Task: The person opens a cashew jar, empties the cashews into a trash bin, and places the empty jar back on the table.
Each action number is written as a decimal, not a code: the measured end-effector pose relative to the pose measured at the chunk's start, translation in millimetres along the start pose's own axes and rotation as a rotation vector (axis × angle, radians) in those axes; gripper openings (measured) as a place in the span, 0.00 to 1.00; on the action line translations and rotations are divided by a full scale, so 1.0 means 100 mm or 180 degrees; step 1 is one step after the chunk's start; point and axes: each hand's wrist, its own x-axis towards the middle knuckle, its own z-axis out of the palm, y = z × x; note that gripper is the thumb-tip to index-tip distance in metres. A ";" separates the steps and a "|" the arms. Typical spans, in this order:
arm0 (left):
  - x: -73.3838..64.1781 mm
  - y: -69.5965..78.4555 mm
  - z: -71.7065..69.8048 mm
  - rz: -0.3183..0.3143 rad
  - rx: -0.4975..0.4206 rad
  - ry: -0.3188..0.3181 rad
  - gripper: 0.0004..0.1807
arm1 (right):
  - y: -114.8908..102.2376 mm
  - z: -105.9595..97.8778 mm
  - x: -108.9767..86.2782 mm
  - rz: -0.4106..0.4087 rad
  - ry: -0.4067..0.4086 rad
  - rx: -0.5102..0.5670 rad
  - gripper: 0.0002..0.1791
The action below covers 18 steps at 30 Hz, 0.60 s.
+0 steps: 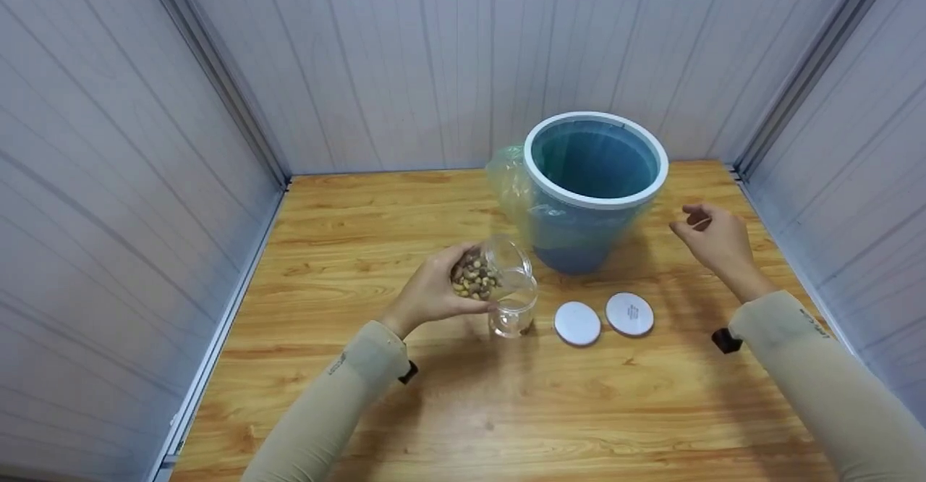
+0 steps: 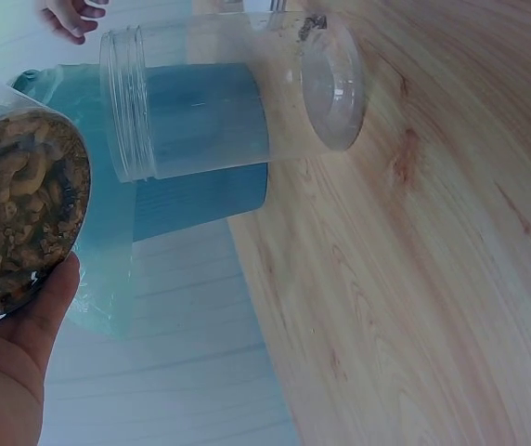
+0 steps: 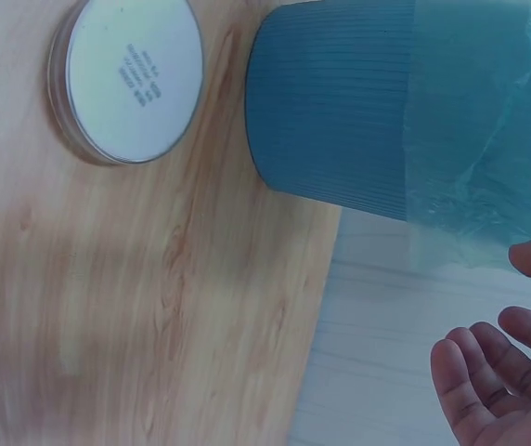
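Observation:
My left hand (image 1: 428,290) grips a clear jar (image 1: 508,259) of brown and yellowish nut-like pieces (image 1: 474,276). The jar is tilted, its mouth toward the right and over a second clear jar (image 1: 511,321) that stands upright on the table. In the left wrist view, the pieces (image 2: 24,204) show through the held jar's base, and the standing jar (image 2: 210,102) has a few dark crumbs near its bottom. My right hand (image 1: 716,243) is in the air right of the bin, fingers loosely curled; the right wrist view shows nothing in them.
A blue bin (image 1: 571,239) with a white rim and a translucent green bag stands behind the jars. Two round white lids (image 1: 577,323) (image 1: 629,315) lie on the wooden table (image 1: 347,229), right of the standing jar. Pale panel walls (image 1: 405,62) enclose the back and sides.

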 end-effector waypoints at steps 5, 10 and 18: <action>0.01 0.01 0.00 0.0010 0.0003 -0.0003 0.52 | -0.04 -0.05 0.03 -0.0034 0.0132 0.0019 0.28; 0.01 0.02 -0.01 0.0012 0.0019 0.0005 0.50 | -0.10 -0.13 0.06 -0.0065 0.0224 0.0047 0.28; 0.01 0.01 -0.01 -0.0005 -0.0012 -0.0002 0.49 | -0.18 -0.22 0.11 -0.0087 0.0217 0.0050 0.29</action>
